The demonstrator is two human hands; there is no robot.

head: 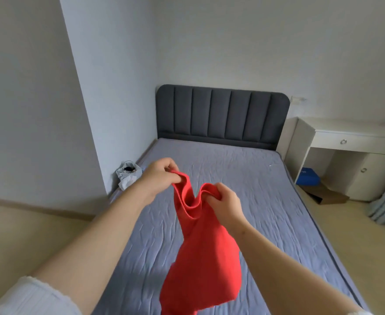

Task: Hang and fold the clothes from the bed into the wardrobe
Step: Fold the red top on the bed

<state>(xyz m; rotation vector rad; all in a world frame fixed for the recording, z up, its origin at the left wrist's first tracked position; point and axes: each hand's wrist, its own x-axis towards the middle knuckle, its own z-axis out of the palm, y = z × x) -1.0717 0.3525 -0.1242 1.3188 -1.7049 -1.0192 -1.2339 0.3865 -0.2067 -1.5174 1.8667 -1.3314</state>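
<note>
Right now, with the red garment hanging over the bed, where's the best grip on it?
The top edge, one end per hand, coming from above and from each side. The red garment hangs limp with that edge uppermost, folded between the left hand and right hand, which pinch it there; below is loose cloth.

Two hands are showing, left hand (158, 176) and right hand (225, 204), with one red garment (203, 258), one bed (266, 201), one desk (350, 133) far right, one bag (128, 175) far left.
</note>
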